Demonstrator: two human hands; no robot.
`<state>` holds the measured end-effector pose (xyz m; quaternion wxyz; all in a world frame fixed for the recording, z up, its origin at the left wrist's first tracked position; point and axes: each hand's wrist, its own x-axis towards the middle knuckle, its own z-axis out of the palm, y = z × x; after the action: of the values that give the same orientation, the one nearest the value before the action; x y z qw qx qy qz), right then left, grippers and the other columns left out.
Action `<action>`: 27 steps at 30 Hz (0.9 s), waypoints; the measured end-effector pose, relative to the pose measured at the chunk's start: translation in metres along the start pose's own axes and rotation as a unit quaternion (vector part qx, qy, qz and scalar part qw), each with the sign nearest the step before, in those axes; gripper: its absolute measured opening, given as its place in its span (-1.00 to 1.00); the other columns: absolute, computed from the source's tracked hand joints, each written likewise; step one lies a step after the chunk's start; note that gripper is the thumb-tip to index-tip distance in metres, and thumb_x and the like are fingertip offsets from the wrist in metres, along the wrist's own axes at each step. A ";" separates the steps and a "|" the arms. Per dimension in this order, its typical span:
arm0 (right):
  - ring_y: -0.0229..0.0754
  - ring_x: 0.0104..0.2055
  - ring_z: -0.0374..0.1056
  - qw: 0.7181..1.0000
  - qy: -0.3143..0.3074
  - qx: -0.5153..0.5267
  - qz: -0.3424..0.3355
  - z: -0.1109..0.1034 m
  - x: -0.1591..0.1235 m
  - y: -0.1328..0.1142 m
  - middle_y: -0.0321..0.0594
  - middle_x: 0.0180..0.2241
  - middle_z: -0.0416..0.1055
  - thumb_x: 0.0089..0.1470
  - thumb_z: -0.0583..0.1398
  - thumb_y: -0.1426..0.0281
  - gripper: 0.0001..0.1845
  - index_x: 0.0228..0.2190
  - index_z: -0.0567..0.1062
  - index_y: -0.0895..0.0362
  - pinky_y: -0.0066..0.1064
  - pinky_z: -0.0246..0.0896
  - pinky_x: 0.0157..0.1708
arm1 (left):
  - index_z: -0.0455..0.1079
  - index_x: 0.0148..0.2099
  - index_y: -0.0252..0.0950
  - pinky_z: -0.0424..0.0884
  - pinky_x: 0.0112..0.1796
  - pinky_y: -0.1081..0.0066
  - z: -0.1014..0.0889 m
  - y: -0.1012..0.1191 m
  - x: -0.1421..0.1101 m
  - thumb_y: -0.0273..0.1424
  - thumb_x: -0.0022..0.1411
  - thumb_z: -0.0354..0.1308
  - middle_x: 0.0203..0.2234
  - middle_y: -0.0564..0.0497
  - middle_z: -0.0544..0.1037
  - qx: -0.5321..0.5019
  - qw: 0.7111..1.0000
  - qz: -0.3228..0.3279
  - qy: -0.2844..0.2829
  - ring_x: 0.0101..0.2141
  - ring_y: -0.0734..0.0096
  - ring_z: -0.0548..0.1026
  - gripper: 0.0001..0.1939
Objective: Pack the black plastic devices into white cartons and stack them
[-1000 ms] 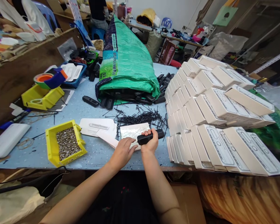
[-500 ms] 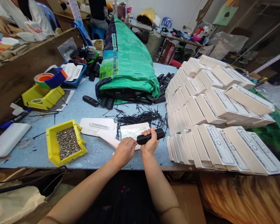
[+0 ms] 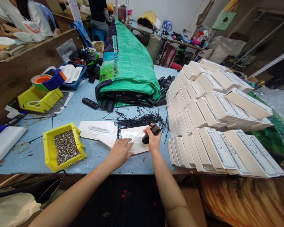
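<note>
My right hand (image 3: pixel 154 141) is wrapped around a black handheld device (image 3: pixel 155 129) with a small dark window at its upper end, tilted above a flat white piece with a shiny, film-like surface (image 3: pixel 137 134). My left hand (image 3: pixel 120 153) rests with its fingers stretched out at the left edge of that piece, nothing visible in its grip. White printed papers (image 3: pixel 98 129) lie just left of it. Behind both hands is a heap of thin black pin-like parts (image 3: pixel 142 120).
Stacked white boxes (image 3: pixel 213 126) crowd the right side. At left stands a yellow bin (image 3: pixel 48 148) of small metal pieces (image 3: pixel 66 146). A green sack (image 3: pixel 132 63) spills black devices at the back. A wooden partition (image 3: pixel 26 66) borders the left.
My left hand has come off the black device and moved left and down onto the shiny white piece. My right hand has turned the device, so its windowed end now shows.
</note>
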<state>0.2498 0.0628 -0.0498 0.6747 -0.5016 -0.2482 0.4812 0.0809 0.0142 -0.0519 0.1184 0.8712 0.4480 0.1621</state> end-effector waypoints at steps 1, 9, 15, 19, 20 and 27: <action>-0.38 -0.50 0.31 0.999 -0.031 -0.021 -0.003 -0.001 0.006 -0.003 -0.41 -0.50 0.34 -0.21 0.36 0.27 -0.55 -0.28 0.34 0.15 -0.41 0.37 -0.35 | 0.40 -0.02 -0.33 0.23 0.04 0.01 0.000 -0.002 -0.002 -0.34 0.13 0.26 0.04 -0.20 0.46 0.020 0.999 0.015 -0.045 0.01 0.03 0.42 -0.64; -0.36 -0.53 0.20 0.982 -0.008 -0.130 -0.134 0.016 0.002 0.013 -0.37 -0.59 0.27 -0.11 0.27 0.18 -0.69 -0.49 0.33 0.15 -0.49 0.23 -0.45 | 0.40 -0.04 -0.34 0.12 0.08 0.04 0.008 -0.007 0.001 -0.36 0.16 0.22 0.07 -0.18 0.43 0.077 0.982 0.040 -0.167 0.00 0.09 0.40 -0.69; -0.38 -0.61 0.15 0.993 0.007 -0.094 -0.066 0.014 0.008 0.037 -0.42 -0.65 0.21 -0.18 0.27 0.22 -0.69 -0.51 0.29 0.15 -0.50 0.18 -0.53 | 0.39 -0.03 -0.33 0.14 0.05 0.04 0.007 -0.007 -0.001 -0.36 0.15 0.22 0.07 -0.18 0.43 0.074 0.984 0.041 -0.155 -0.01 0.08 0.41 -0.67; -0.42 -0.66 0.10 0.999 0.035 -0.008 -0.019 0.011 0.016 0.022 -0.50 -0.65 0.10 -0.10 0.19 0.15 -0.63 -0.46 0.16 0.11 -0.51 0.17 -0.59 | 0.42 -0.10 -0.33 0.14 0.05 0.01 0.008 -0.008 -0.002 -0.37 0.11 0.25 0.00 -0.19 0.48 0.065 0.988 0.042 -0.137 -0.05 0.07 0.44 -0.71; -0.43 -0.66 0.09 0.999 0.042 0.010 -0.010 0.010 0.015 0.017 -0.50 -0.64 0.09 -0.11 0.20 0.14 -0.62 -0.45 0.15 0.11 -0.52 0.17 -0.59 | 0.42 -0.12 -0.33 0.13 0.05 0.00 0.008 -0.009 -0.002 -0.38 0.10 0.25 -0.01 -0.20 0.48 0.061 0.988 0.043 -0.132 -0.06 0.07 0.44 -0.72; -0.45 -0.64 0.08 0.994 0.054 0.091 0.026 0.015 -0.005 -0.002 -0.52 -0.64 0.10 -0.19 0.25 0.20 -0.60 -0.43 0.16 0.11 -0.55 0.15 -0.60 | 0.44 -0.16 -0.28 0.10 0.06 -0.06 0.004 0.000 0.006 -0.31 0.24 0.11 -0.17 -0.13 0.57 0.019 0.998 0.002 -0.060 -0.12 0.13 0.48 -0.81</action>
<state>0.2359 0.0650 -0.0415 0.7173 -0.4694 -0.1533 0.4916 0.0861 0.0188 -0.0540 0.1278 0.8824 0.4413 0.1013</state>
